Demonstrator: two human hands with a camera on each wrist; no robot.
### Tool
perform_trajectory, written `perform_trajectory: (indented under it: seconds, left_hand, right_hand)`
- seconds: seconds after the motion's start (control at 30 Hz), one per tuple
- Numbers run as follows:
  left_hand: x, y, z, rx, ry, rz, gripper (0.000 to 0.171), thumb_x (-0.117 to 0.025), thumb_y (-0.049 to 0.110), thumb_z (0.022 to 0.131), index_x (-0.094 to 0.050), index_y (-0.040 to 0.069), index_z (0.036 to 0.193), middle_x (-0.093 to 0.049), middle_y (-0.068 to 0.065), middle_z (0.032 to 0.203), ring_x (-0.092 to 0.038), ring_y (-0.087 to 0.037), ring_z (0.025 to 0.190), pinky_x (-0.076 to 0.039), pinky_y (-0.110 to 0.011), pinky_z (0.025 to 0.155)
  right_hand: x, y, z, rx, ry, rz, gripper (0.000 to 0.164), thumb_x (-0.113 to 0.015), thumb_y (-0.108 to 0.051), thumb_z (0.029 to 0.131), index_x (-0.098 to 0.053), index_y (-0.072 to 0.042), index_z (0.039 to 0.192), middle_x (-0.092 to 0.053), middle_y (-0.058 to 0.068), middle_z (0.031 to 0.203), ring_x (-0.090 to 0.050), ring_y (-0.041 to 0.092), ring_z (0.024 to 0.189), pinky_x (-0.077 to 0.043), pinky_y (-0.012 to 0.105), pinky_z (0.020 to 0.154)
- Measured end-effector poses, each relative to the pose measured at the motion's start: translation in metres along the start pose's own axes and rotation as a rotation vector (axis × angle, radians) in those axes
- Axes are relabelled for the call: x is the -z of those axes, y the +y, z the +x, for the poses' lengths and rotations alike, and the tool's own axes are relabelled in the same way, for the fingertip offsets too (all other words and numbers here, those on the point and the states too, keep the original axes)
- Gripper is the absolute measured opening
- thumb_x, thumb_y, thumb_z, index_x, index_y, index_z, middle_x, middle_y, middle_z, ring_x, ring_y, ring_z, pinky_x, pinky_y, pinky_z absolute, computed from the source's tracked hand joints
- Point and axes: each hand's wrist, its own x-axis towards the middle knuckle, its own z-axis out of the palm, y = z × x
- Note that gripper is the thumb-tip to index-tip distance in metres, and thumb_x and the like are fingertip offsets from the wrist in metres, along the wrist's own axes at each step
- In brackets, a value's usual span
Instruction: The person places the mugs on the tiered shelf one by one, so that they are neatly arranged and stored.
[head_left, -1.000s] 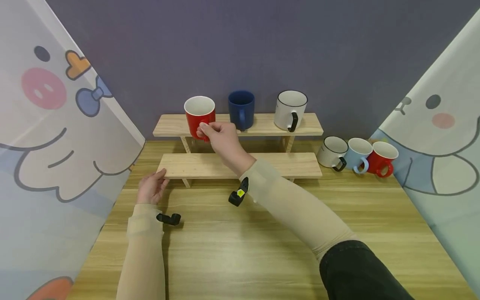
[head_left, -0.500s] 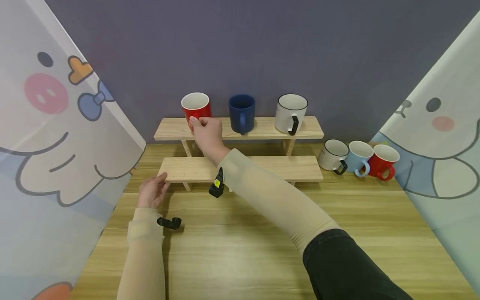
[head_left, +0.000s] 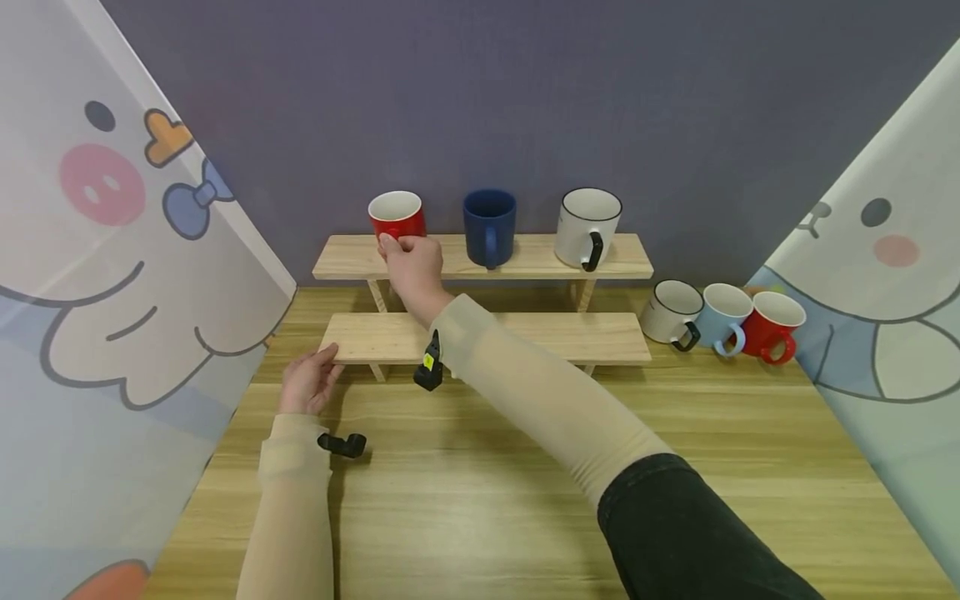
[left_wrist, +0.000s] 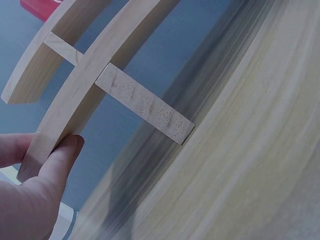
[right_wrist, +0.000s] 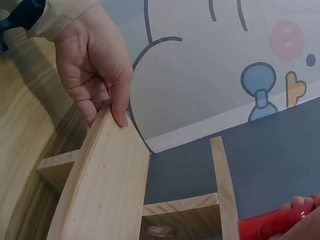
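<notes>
At the left end of the upper shelf (head_left: pixel 457 260) stands a red mug (head_left: pixel 397 223) with a white inside. My right hand (head_left: pixel 416 267) pinches it at its front, covering the handle and lower part. In the right wrist view the red mug (right_wrist: pixel 260 226) meets the upper board. My left hand (head_left: pixel 307 382) grips the left end of the lower shelf (head_left: pixel 570 337). The left wrist view shows the left thumb and fingers (left_wrist: pixel 55 165) on opposite faces of that board (left_wrist: pixel 75 110). A dark blue mug (head_left: pixel 490 229) and a white black-rimmed mug (head_left: pixel 587 229) stand farther right on the upper shelf.
On the wooden table (head_left: pixel 480 500), right of the rack, stand a white mug with a black handle (head_left: pixel 670 315), a light blue mug (head_left: pixel 722 318) and another red mug (head_left: pixel 772 325). A dark wall panel (head_left: pixel 480 100) rises behind; cartoon-printed panels (head_left: pixel 90 333) flank both sides.
My right hand has carried the red mug back from the upper shelf's front edge and set it onto the board, left of the blue mug. My left hand has stayed on the lower shelf.
</notes>
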Motion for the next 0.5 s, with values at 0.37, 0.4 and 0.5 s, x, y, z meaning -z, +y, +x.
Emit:
perform_trajectory:
  seconds: [0.37, 0.4, 0.5]
  left_hand:
    - [-0.001, 0.000, 0.001, 0.000, 0.004, -0.015, 0.035, -0.068, 0.003, 0.099, -0.044, 0.001, 0.125, -0.068, -0.007, 0.085, -0.066, -0.010, 0.064, -0.057, -0.013, 0.059]
    - [-0.001, 0.001, 0.000, 0.001, 0.002, -0.016, 0.036, -0.068, 0.003, 0.099, -0.044, 0.001, 0.125, -0.068, -0.007, 0.085, -0.066, -0.010, 0.064, -0.057, -0.013, 0.060]
    - [-0.002, 0.001, -0.001, 0.005, 0.000, -0.016, 0.037, -0.067, 0.004, 0.099, -0.042, 0.002, 0.126, -0.068, -0.007, 0.085, -0.067, -0.010, 0.065, -0.057, -0.013, 0.061]
  right_hand:
    - [0.011, -0.002, 0.001, -0.018, -0.045, -0.068, 0.029, -0.076, -0.034, 0.096, -0.080, -0.006, 0.101, -0.070, -0.001, 0.093, -0.060, 0.016, 0.089, -0.055, 0.026, 0.075]
    - [0.011, -0.002, 0.000, -0.023, -0.040, -0.067, 0.029, -0.077, -0.034, 0.095, -0.079, -0.006, 0.102, -0.069, -0.001, 0.093, -0.060, 0.016, 0.090, -0.055, 0.026, 0.075]
    - [0.015, -0.002, -0.002, -0.038, -0.044, -0.063, 0.029, -0.077, -0.035, 0.095, -0.079, -0.007, 0.103, -0.068, -0.003, 0.096, -0.059, 0.016, 0.093, -0.055, 0.027, 0.077]
